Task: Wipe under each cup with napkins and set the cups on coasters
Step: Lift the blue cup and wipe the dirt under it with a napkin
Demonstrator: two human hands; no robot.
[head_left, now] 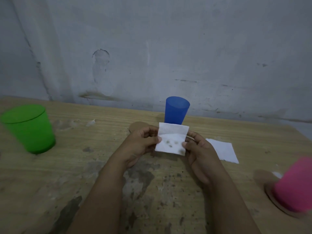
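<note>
Both hands hold a folded white napkin (172, 140) up above the table (101, 166), just in front of the blue cup (176, 110). The left hand (143, 144) pinches the napkin's left edge between thumb and curled fingers; the right hand (197, 149) pinches its right edge the same way. The napkin's top strip is folded over toward the viewer, and the face below that fold carries several small brownish spots.

The blue cup stands upright near the table's back edge, close to the grey wall (168, 48), and the napkin hides its base. A brown coaster (135, 126) peeks out just left of the blue cup, partly covered by the left hand. Whether the cup stands on a coaster cannot be told.

Well to the left of the blue cup stands a green cup (29, 129), directly on the bare table. To the right of the blue cup and nearer the viewer, a second white napkin (222, 150) lies flat on the table. Farther right and nearer still, a pink cup (294, 184), blurred, sits on another brown coaster (271, 195) at the frame's edge.

The tabletop is light wood grain, worn, with dark scuffed patches below the hands.
</note>
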